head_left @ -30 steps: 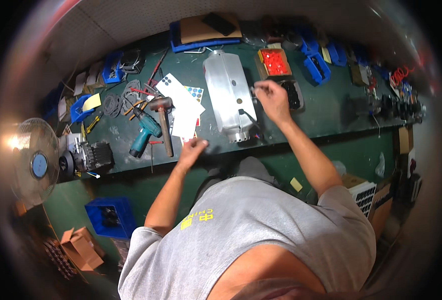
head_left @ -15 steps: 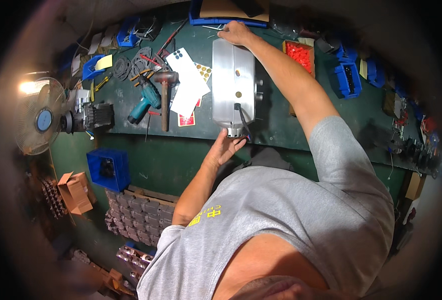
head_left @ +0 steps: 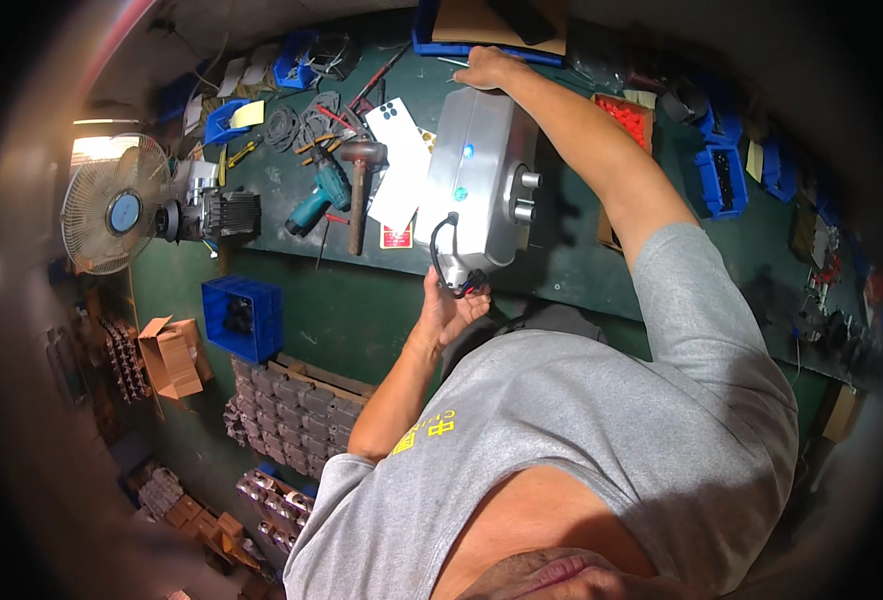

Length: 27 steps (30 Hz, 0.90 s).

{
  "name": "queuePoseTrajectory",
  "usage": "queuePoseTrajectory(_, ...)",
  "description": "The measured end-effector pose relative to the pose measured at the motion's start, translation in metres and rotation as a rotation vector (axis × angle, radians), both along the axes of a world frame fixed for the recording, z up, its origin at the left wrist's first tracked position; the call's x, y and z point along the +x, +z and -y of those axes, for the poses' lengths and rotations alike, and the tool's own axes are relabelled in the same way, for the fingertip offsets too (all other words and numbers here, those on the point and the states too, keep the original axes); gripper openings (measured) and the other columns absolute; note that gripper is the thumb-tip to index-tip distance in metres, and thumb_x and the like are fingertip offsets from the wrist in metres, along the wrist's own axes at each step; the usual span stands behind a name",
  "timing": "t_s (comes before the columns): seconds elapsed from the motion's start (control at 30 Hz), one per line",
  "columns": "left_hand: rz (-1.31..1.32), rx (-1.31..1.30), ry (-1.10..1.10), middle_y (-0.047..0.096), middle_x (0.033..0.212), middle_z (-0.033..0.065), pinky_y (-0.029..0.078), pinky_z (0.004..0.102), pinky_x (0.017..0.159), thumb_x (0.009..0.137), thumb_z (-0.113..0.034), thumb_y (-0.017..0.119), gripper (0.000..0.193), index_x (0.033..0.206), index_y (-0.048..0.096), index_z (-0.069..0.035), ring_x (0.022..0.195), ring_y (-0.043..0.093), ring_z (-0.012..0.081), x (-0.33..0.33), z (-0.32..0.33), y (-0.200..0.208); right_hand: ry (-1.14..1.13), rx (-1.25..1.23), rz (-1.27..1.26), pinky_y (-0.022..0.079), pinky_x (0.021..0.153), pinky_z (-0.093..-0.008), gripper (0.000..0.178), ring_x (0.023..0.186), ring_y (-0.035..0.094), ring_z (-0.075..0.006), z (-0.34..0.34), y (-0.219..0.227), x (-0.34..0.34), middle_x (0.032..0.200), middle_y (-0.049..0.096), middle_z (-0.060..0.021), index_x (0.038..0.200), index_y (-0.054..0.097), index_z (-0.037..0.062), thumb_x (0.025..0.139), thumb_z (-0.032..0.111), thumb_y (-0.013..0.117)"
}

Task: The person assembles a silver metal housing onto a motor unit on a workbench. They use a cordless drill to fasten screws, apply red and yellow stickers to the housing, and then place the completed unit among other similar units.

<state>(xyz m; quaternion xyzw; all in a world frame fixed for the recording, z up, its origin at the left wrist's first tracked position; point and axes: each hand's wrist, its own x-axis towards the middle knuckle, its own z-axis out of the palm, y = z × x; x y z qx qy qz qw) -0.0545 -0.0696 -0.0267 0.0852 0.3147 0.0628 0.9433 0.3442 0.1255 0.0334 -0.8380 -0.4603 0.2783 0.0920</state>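
A long silver metal housing [head_left: 479, 170] with bevelled sides is held at the front part of the bench, rolled a little so two short pipe stubs [head_left: 527, 195] on its right side show. A black cable [head_left: 438, 250] comes out of its top face and loops down to a dark connector at the near end. My left hand [head_left: 450, 310] cups that near end, thumb up on the left and fingers by the connector. At the far end my right hand [head_left: 490, 70] grips the housing, its fingertips partly hidden. A thin metal rod [head_left: 452, 62] lies just beside the right hand.
Left of the housing lie a white sheet [head_left: 399, 165], a hammer [head_left: 359, 205], a teal power drill [head_left: 319, 196] and grey cable coils [head_left: 283, 128]. A fan [head_left: 112, 205] and a motor [head_left: 230, 213] stand far left. Right are red parts in a box [head_left: 624, 122] and a blue bin [head_left: 722, 182].
The housing has rolled leftward in my hands, so its pipe stubs show more and the cable now hangs on the left. The whole view has shifted slightly.
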Motion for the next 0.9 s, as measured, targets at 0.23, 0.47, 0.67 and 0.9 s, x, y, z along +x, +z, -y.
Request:
queuePoseTrajectory(0.23, -0.528, 0.817, -0.194, 0.068, 0.108, 0.0107, 0.056, 0.0383, 0.085, 0.080, -0.051, 0.082, 0.070, 0.125, 0.057, -0.002, 0.092, 0.066, 0.0201, 0.016, 0.000, 0.036, -0.179, 0.326, -0.312, 0.053, 0.093, -0.0412, 0.059, 0.105, 0.070, -0.0358, 0.008, -0.016, 0.027, 0.109, 0.072, -0.0253, 0.100, 0.077, -0.0026, 0.084, 0.054, 0.069)
queuePoseTrajectory(0.47, -0.934, 1.214, -0.248, 0.065, 0.120, 0.0279, 0.051, 0.0388, 0.095, 0.069, -0.047, 0.089, 0.094, 0.127, 0.051, 0.015, 0.110, 0.065, 0.0318, 0.050, 0.022, 0.009, -0.305, 0.463, -0.429, 0.053, 0.083, -0.0367, 0.050, 0.088, 0.069, -0.0237, 0.033, -0.062, 0.037, 0.099, 0.075, -0.0155, 0.096, 0.078, 0.0016, 0.088, 0.050, 0.069)
queuePoseTrajectory(0.67, -0.876, 1.248, -0.249, 0.068, 0.104, 0.0187, 0.052, 0.0335, 0.082, 0.075, -0.042, 0.087, 0.077, 0.118, 0.057, 0.015, 0.092, 0.064, 0.0212, 0.045, 0.023, -0.022, -0.358, 0.577, -0.672, 0.052, 0.081, -0.0310, 0.043, 0.087, 0.066, -0.0146, 0.067, -0.060, 0.034, 0.095, 0.074, -0.0053, 0.107, 0.076, 0.0035, 0.092, 0.044, 0.071)
queuePoseTrajectory(0.9, -0.751, 1.117, -0.344, 0.068, 0.099, 0.0121, 0.051, 0.0303, 0.075, 0.080, -0.042, 0.084, 0.064, 0.113, 0.062, 0.008, 0.086, 0.062, 0.0164, 0.051, 0.014, 0.008, -0.650, 0.908, -0.526, 0.054, 0.080, -0.0325, 0.030, 0.090, 0.071, -0.0194, 0.170, -0.099, -0.008, 0.094, 0.076, -0.0112, 0.099, 0.075, 0.0001, 0.091, 0.029, 0.070)
